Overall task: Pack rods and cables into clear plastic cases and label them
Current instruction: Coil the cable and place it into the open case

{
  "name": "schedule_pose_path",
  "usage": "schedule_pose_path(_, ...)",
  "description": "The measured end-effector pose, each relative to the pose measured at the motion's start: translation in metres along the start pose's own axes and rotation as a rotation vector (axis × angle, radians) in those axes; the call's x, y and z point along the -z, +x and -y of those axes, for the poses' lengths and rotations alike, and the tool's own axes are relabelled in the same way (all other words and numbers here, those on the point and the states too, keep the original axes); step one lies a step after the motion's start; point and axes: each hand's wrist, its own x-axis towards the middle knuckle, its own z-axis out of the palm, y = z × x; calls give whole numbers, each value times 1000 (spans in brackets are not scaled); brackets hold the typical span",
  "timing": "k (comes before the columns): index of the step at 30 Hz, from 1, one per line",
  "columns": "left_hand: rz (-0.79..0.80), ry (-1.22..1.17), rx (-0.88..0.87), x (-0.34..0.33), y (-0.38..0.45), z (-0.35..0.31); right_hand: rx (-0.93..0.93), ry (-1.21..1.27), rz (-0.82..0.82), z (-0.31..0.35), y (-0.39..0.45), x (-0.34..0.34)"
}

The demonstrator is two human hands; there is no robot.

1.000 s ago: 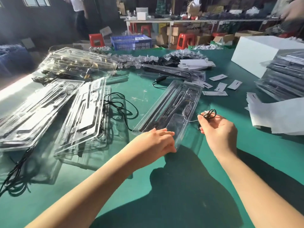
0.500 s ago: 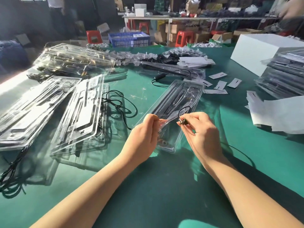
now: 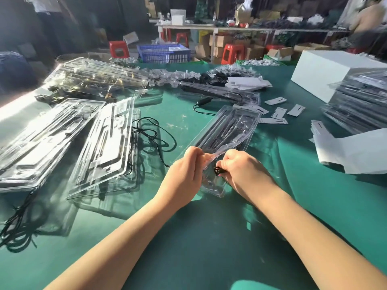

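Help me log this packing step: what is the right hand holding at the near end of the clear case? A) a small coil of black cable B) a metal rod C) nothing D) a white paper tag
A: the right hand pinches a small black cable coil against the near end of the clear case.

We cannot see the fingertips of the left hand (image 3: pixel 184 172), curled behind the lifted flap of the clear case (image 3: pixel 228 130), nor how much of the black cable (image 3: pixel 217 171) the right hand (image 3: pixel 243 172) hides. The case stacks (image 3: pixel 41 139) at the left and the packed stack (image 3: pixel 360 101) at the right run off the frame. The far shelf (image 3: pixel 251 29) and the person (image 3: pixel 370 15) at upper right are blurred.
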Motion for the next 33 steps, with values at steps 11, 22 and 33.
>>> schedule_pose_path(11,143,102,-100,3,-5,-6,-91,173,252,-8,9,7)
schedule_pose_path(22,327,375,-326,9,-4,-3,-124,280,158,-8,-25,-17)
schedule_pose_path(33,555,526,-358,13,-6,-6,-479,670,-136,-51,-22,4)
